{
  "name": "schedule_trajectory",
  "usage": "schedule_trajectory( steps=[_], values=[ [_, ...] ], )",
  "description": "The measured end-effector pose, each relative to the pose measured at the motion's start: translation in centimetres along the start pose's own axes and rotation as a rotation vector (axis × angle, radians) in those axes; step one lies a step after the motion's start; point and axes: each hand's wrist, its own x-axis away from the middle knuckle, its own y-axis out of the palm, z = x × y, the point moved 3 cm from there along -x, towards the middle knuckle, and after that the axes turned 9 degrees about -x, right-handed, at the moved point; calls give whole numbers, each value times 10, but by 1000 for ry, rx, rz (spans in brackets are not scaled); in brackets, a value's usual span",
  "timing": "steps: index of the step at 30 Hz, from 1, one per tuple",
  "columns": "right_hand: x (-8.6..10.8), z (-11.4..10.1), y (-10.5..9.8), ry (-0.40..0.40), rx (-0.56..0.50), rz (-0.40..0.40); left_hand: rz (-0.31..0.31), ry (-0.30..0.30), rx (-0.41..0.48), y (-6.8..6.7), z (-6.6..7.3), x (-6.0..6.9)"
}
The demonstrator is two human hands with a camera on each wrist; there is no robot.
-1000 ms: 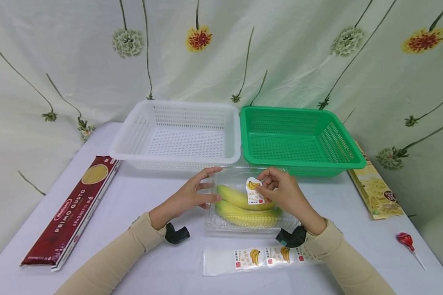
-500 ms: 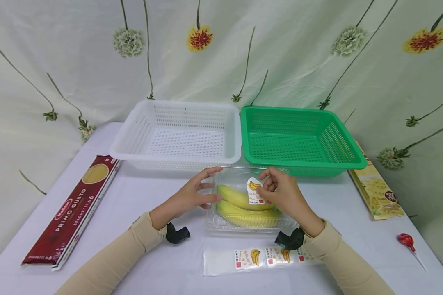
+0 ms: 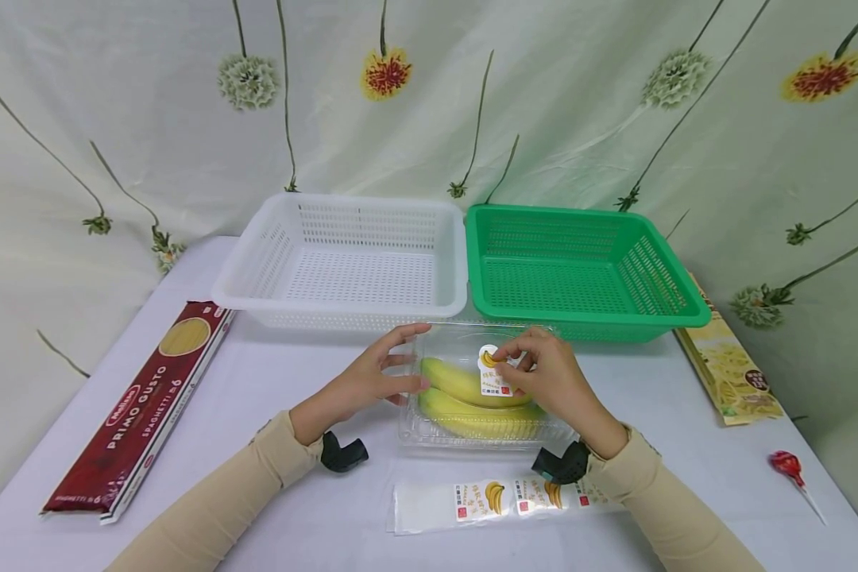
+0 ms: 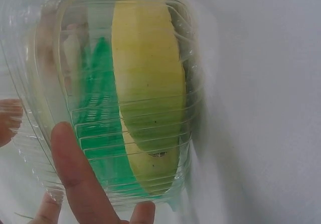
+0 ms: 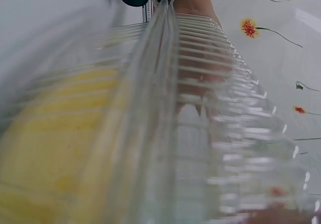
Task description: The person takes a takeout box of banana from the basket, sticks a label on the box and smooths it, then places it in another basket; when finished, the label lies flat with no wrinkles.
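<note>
The left hand (image 3: 366, 383) rests outstretched fingers along the left side of the clear container (image 3: 446, 340), unmoved on the tabletop (image 3: 293, 500) with bananas (image 3: 449, 409) inside. On its lid lies the banana label (image 3: 492, 383), onto whose upper part the right hand (image 3: 552, 373) has just lowered its forefinger; whether its curled fingers pinch or press, I cannot tell, though smoothing down seems likely.

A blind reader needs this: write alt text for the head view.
The right hand touches a sticker on a clear box of bananas; the left hand touches the box's left side. A white basket and a green basket stand behind.
</note>
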Motion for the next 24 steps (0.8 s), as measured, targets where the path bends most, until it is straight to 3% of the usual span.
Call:
schedule_trajectory(
  steps=[5,12,20,24],
  values=[
    [0,-2,-1,9,26,-42,3,0,-7,-1,1,0],
    [2,-8,-7,7,22,-159,8,-7,-43,0,2,1],
    [6,-11,-27,2,-243,-381,-15,-3,-59,3,2,2],
    [8,-14,-49,-69,-300,-419,-28,0,-63,3,2,3]
  ],
)
